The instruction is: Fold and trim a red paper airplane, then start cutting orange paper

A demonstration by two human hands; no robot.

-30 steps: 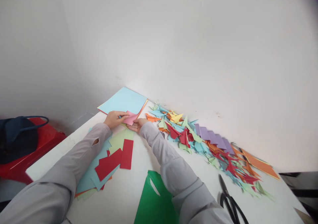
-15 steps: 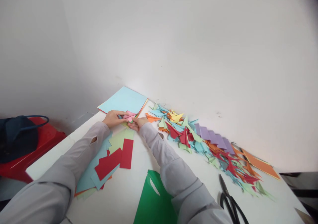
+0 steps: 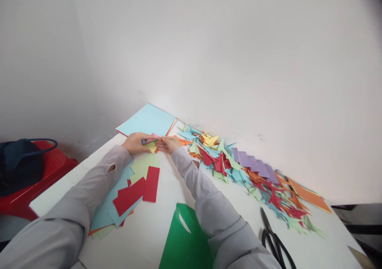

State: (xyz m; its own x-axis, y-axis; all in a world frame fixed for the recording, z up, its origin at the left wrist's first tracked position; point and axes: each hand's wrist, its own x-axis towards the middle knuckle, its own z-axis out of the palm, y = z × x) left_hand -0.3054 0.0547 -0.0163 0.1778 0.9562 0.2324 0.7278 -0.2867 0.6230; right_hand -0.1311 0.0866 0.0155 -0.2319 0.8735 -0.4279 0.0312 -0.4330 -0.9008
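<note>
My left hand (image 3: 135,142) and my right hand (image 3: 169,144) meet at the far side of the white table (image 3: 155,229), by the wall. Both pinch a small folded paper piece (image 3: 151,143) that shows pink and pale green with an orange edge. It lies just in front of a stack of large sheets topped by a light blue sheet (image 3: 148,121). Fingers of both hands are pressed together on the piece.
Loose red (image 3: 140,189), pale green and blue paper offcuts lie under my left forearm. A long heap of coloured paper scraps (image 3: 244,169) runs along the wall to the right. Black scissors (image 3: 273,237) and a green sheet (image 3: 182,241) lie near the front edge. A red seat with a dark bag (image 3: 20,169) stands left.
The pink piece has been folded down smaller, and pale green now shows on it. My right hand has shifted slightly up and towards the left hand.
</note>
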